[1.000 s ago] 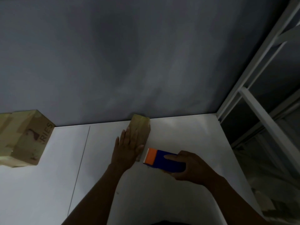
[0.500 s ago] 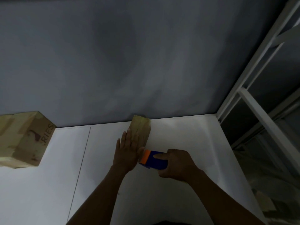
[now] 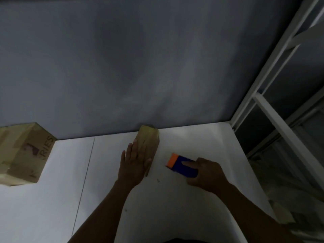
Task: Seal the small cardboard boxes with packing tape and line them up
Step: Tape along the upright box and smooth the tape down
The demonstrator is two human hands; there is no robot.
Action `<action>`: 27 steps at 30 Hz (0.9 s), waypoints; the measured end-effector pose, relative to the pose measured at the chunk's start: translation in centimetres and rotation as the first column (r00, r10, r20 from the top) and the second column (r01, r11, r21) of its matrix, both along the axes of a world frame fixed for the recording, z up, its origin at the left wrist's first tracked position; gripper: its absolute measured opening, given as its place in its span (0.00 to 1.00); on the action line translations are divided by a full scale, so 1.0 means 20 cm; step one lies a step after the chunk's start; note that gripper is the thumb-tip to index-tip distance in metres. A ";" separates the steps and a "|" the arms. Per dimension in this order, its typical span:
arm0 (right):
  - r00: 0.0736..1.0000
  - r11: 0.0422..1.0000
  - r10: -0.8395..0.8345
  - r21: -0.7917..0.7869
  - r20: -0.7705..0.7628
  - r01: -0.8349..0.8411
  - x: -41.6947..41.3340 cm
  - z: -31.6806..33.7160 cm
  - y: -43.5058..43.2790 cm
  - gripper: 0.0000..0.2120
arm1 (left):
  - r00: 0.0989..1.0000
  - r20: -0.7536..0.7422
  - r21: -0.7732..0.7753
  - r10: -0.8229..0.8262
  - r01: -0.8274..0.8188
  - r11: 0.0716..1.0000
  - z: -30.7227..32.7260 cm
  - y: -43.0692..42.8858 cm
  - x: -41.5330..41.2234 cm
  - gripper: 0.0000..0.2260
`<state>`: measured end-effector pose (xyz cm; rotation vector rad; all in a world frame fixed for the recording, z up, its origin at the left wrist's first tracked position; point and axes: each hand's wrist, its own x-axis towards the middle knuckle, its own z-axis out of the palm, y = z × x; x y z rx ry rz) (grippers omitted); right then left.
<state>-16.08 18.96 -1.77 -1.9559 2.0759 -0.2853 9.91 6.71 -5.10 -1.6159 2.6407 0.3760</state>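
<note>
Pressing small box (image 3: 149, 141), tape dispenser (image 3: 182, 165) gripped nearby — bigger carton (image 3: 24, 153) leftward

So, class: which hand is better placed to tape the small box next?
Right. The right hand grips the tape dispenser beside the small box; the left hand lies flat on it.

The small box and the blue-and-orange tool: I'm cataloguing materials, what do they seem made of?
Small box: probably cardboard, matte, going by dull tan faces. Tape dispenser: likely plastic, smooth, by its saturated blue body and orange end; dim light leaves the finish unsure.
</note>
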 end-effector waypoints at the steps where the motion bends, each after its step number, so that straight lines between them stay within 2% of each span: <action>1: 0.998 0.998 -0.036 -0.042 0.047 0.038 -0.01 -0.01 0.00 0.34 | 1.000 -0.003 0.014 0.003 -0.003 1.000 0.00 0.00 -0.01 0.41; 4: 0.995 0.987 -0.065 -0.139 0.077 0.075 0.03 -0.01 -0.03 0.30 | 1.000 -0.006 0.001 0.020 -0.020 1.000 0.01 -0.01 -0.03 0.42; 7: 0.998 0.988 -0.037 -0.151 -0.053 0.029 0.06 -0.05 -0.05 0.32 | 0.995 -0.031 0.073 0.090 -0.088 0.993 0.02 0.01 -0.02 0.38; 9: 0.983 0.988 -0.073 -0.143 -0.171 0.049 0.07 -0.11 -0.06 0.34 | 0.992 -0.046 0.065 0.119 -0.115 0.991 0.04 0.04 -0.02 0.34; 12: 0.959 0.991 -0.116 -0.088 -0.259 0.097 0.07 -0.19 -0.07 0.36 | 0.993 0.001 0.079 0.121 -0.121 0.990 0.09 0.09 -0.05 0.34; 14: 0.954 0.997 -0.081 -0.043 -0.287 0.071 0.08 -0.23 -0.07 0.38 | 0.980 -0.062 0.099 0.188 -0.181 0.978 0.08 0.10 -0.03 0.32; 16: 0.948 0.999 -0.045 -0.031 -0.315 0.037 0.10 -0.28 -0.08 0.39 | 0.976 -0.121 0.065 0.179 -0.172 0.983 0.08 0.09 0.00 0.36; 18: 0.965 1.000 0.012 0.000 -0.263 -0.013 0.14 -0.24 -0.08 0.32 | 0.959 -0.207 0.112 0.193 -0.173 0.979 0.08 0.08 0.04 0.36; 20: 0.996 0.999 0.031 -0.025 -0.078 -0.033 0.12 -0.24 -0.07 0.20 | 0.928 -0.295 0.156 0.227 -0.187 0.970 0.08 0.09 0.06 0.34; 21: 1.000 0.998 0.028 -0.052 -0.004 -0.028 0.11 -0.27 -0.07 0.21 | 0.920 -0.313 0.160 0.235 -0.193 0.968 0.09 0.09 0.06 0.35; 22: 0.997 0.997 0.065 -0.032 -0.031 -0.066 0.11 -0.30 -0.07 0.27 | 0.924 -0.308 0.153 0.226 -0.186 0.970 0.10 0.10 0.06 0.35; 24: 0.973 0.996 0.070 -0.042 -0.218 -0.081 0.13 -0.37 -0.08 0.37 | 0.934 -0.305 0.119 0.187 -0.158 0.980 0.10 0.11 0.06 0.38; 25: 0.961 0.995 0.015 -0.088 -0.275 -0.041 0.14 -0.36 -0.09 0.38 | 0.932 -0.313 0.117 0.180 -0.150 0.982 0.09 0.11 0.06 0.41; 27: 0.972 0.987 -0.112 -0.137 -0.207 0.084 0.19 -0.30 -0.12 0.31 | 0.925 -0.321 0.131 0.205 -0.171 0.977 0.07 0.11 0.07 0.47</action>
